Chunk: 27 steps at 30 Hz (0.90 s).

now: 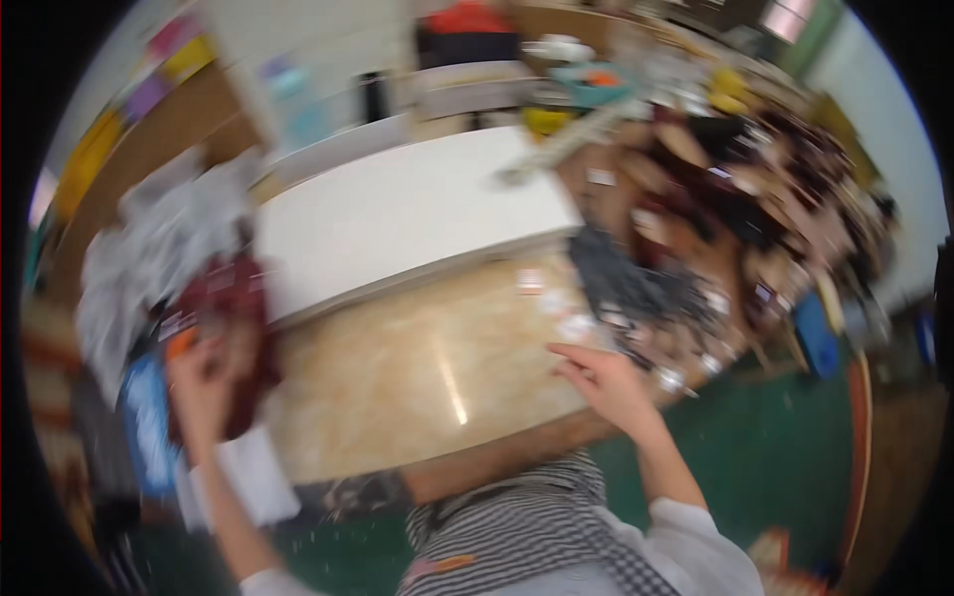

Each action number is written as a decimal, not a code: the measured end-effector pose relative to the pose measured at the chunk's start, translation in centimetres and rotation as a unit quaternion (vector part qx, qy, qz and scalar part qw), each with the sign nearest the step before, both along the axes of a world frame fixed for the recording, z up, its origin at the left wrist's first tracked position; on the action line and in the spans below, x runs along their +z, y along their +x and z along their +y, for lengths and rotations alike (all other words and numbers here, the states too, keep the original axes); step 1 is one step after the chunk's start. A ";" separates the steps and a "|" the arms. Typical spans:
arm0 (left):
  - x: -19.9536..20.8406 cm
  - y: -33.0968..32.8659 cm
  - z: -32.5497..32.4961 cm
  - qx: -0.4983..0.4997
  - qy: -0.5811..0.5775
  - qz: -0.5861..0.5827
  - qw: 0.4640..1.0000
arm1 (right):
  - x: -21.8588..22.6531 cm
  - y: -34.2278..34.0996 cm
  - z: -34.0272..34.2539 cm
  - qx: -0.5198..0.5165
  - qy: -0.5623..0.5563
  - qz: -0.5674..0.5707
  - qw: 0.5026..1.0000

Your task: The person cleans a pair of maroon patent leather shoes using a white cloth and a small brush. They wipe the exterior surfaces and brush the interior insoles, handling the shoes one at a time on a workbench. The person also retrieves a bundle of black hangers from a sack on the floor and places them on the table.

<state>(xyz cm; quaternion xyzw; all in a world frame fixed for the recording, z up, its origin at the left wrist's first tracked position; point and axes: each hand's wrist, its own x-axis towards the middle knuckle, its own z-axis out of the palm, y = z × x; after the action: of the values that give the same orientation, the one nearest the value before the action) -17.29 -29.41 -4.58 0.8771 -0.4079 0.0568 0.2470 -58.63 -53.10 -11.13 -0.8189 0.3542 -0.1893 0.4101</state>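
My left hand (202,387) is at the left end of the table, over a dark red piece of cloth (248,382). Its fingers are curled and blurred, and a small orange thing (181,344) shows at their tips; what it is cannot be made out. Over the table's right part hovers my right hand (608,385), its fingers stretched toward the left with a gap between them and nothing visible in them. Close to its fingertips lie small whitish pieces (573,328) and a dark grey cloth heap (636,283).
A white board (417,214) lies across the back of the shiny tan table (397,397). Clear plastic bags (164,238) and a blue-and-white packet (149,427) are at left. Brown, black and maroon pieces (715,189) pile up at right, beside a long pale strip (571,139).
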 end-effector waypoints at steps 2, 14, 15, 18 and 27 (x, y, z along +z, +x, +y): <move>-1.2 11.2 6.5 0.047 -0.006 -0.112 0.993 | 1.1 -3.2 -1.9 -0.037 -0.038 -0.001 0.999; -3.0 -11.0 -19.6 -0.259 -0.003 -0.090 0.962 | -4.0 -12.9 -20.0 -0.168 -0.183 0.068 0.966; -4.0 -14.9 -22.4 -0.315 -0.004 -0.081 0.946 | -6.7 -13.2 -22.4 -0.176 -0.205 0.079 0.960; -4.5 -22.0 -25.7 -0.397 0.030 -0.022 0.917 | -7.3 -8.7 -23.9 -0.079 -0.035 -0.031 0.996; -6.9 -31.8 -37.8 -0.520 -0.012 -0.055 0.852 | -16.1 -20.4 -25.0 -0.261 -0.303 0.112 0.909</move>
<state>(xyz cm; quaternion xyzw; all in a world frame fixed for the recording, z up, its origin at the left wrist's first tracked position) -49.09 -67.21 -11.48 0.5292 -0.8167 -0.0270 0.2284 -79.04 -78.12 -27.23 -0.7978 0.5247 -0.2947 0.0354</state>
